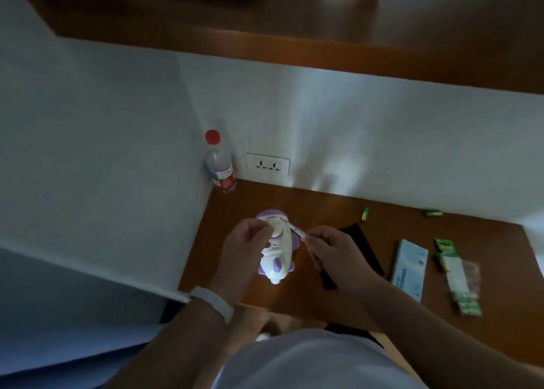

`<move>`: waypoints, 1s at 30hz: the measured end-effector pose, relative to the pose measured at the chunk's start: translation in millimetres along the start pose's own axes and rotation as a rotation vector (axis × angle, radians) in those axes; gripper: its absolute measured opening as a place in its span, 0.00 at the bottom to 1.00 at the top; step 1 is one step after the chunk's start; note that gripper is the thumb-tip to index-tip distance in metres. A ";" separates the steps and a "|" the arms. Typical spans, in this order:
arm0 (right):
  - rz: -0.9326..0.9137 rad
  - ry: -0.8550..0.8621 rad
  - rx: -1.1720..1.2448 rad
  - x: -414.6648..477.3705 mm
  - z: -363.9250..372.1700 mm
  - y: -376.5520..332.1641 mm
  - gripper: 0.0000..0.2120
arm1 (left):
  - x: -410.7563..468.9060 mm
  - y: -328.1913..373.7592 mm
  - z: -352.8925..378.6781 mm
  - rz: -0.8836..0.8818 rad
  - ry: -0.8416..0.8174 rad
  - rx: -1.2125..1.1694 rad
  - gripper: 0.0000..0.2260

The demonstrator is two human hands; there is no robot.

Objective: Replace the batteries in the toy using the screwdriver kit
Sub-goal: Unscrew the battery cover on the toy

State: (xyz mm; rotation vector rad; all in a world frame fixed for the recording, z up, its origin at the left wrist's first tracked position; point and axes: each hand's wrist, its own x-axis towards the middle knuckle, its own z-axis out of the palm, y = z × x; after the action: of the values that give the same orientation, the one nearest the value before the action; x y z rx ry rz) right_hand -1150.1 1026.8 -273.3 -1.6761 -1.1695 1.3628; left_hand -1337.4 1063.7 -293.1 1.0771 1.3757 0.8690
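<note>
A white and purple toy (278, 254) lies belly-up on the brown desk (412, 309). My left hand (245, 246) grips its left side, fingers curled over the round white cover. My right hand (331, 248) pinches a thin silver screwdriver (294, 229), whose tip touches the upper right edge of that cover. Two green batteries lie loose at the back, one (365, 213) nearer and another (433, 212) further right. A green battery pack (457, 276) lies at the right.
A black screwdriver kit case (365, 248) lies open behind my right hand, with a pale blue box (410, 268) beside it. A red-capped bottle (220, 163) stands in the back corner next to a wall socket (268, 165). A wooden shelf (323, 53) hangs above.
</note>
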 end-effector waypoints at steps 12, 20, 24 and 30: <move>0.187 -0.018 0.414 37.5 8.9 11.9 0.15 | 44.9 -43.2 -6.1 -0.304 -0.094 -0.031 0.07; 0.443 -0.042 0.794 75.6 15.4 16.5 0.12 | 42.2 -66.4 -0.1 -0.425 -0.226 -0.225 0.25; 0.441 -0.086 0.821 88.0 13.9 29.6 0.13 | 45.2 -70.7 5.6 -0.404 -0.239 -0.252 0.23; 0.470 -0.121 0.837 91.3 13.3 32.0 0.12 | 48.5 -75.1 11.0 -0.391 -0.194 -0.314 0.22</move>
State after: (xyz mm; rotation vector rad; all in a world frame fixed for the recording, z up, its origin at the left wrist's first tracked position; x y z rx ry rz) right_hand -1151.1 1099.1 -339.0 -1.2698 -0.1536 1.9030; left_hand -1333.3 1085.4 -380.4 0.6058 1.1857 0.6454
